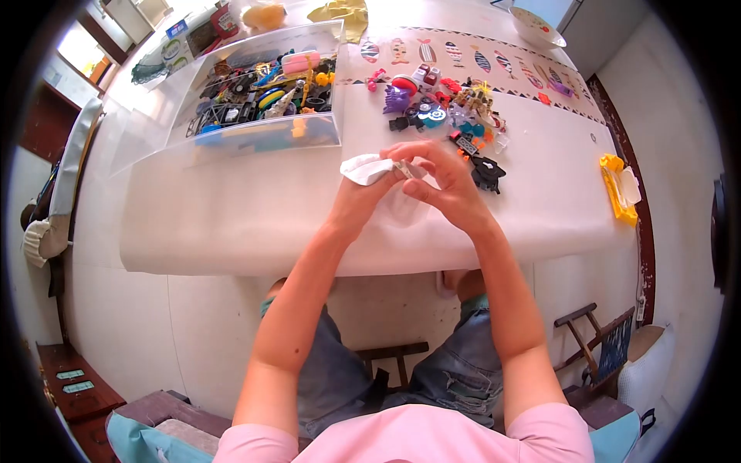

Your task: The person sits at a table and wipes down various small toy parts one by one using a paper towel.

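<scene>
Both of my hands meet above the near part of the white-covered table. My left hand [369,191] is closed on a white wipe [364,169], which sticks out on its left side. My right hand [444,185] is curled beside it, thumb and fingers round a small pale item [411,170] too small to name. Just beyond the hands lies a pile of small toys, with a purple figure [397,99], a blue-and-white round toy [431,115] and a black piece [487,174] near my right hand.
A clear plastic box [337,127] full of small toys stands at the left back. A yellow wipes pack [618,189] lies at the right edge. A bowl [536,29], a fish-patterned runner [463,58] and a yellow cloth [343,17] are at the back.
</scene>
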Demonstrator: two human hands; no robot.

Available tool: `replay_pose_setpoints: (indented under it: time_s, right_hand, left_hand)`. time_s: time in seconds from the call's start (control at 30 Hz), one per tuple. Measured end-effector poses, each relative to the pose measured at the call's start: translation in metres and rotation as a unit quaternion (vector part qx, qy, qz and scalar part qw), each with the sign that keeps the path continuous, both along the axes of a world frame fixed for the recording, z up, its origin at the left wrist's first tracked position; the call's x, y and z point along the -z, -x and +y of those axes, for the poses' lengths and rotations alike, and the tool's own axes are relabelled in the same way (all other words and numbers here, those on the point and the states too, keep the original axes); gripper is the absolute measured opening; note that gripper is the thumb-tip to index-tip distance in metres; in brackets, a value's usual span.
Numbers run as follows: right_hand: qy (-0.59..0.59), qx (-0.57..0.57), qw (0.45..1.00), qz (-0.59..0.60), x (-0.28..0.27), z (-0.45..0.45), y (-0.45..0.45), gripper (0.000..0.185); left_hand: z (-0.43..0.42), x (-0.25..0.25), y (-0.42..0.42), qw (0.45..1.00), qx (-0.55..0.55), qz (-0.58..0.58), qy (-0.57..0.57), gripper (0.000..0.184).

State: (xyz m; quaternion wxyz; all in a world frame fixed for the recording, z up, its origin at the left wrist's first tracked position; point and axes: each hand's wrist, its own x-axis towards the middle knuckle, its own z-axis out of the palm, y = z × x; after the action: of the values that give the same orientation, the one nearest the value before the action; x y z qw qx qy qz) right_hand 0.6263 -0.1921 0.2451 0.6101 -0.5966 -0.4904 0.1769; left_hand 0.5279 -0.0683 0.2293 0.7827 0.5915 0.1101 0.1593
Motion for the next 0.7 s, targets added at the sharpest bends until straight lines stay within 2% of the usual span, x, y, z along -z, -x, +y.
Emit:
replay_pose_setpoints:
  time_s: [0.07, 0.13, 0.23, 0.27, 0.37, 0.47, 0.57, 0.7]
  right_hand:
    - [0.001, -0.005, 1.0, -0.01, -0.001, -0.001, 0.0, 0.033]
    - [-0.009, 0.014, 0.999, -0.039, -0.003, -0.002, -0.001, 0.034]
    - [-0.117, 0.05, 0.985, 0.117, 0.002, 0.0, -0.007, 0.037]
    - [-0.113, 0.06, 0.979, 0.16, -0.006, -0.004, -0.005, 0.035]
    - [-0.134, 0.057, 0.979, 0.143, -0.005, -0.005, -0.007, 0.031]
    - [-0.104, 0.044, 0.986, 0.126, 0.004, 0.0, -0.004, 0.033]
    - [-0.095, 0.059, 0.987, 0.119, 0.005, 0.003, -0.002, 0.037]
    - [-0.109, 0.054, 0.989, 0.088, 0.005, 0.008, 0.003, 0.038]
  left_hand:
    - [0.002, 0.001, 0.001, 1.0, 0.01, 0.019, -0.021, 0.019]
    - [0.003, 0.005, 0.0, 0.999, -0.01, 0.034, 0.004, 0.019]
    - [0.006, 0.005, -0.003, 1.0, -0.027, -0.011, 0.008, 0.02]
    - [0.007, 0.004, -0.003, 0.999, -0.031, -0.038, 0.004, 0.021]
    - [0.004, 0.001, -0.004, 0.996, -0.042, -0.028, 0.07, 0.025]
    - [0.015, 0.012, -0.006, 0.971, 0.046, -0.08, 0.221, 0.026]
    - [0.022, 0.013, -0.005, 0.955, 0.108, -0.115, 0.252, 0.024]
    - [0.009, 0.006, -0.001, 0.966, 0.035, -0.04, 0.253, 0.024]
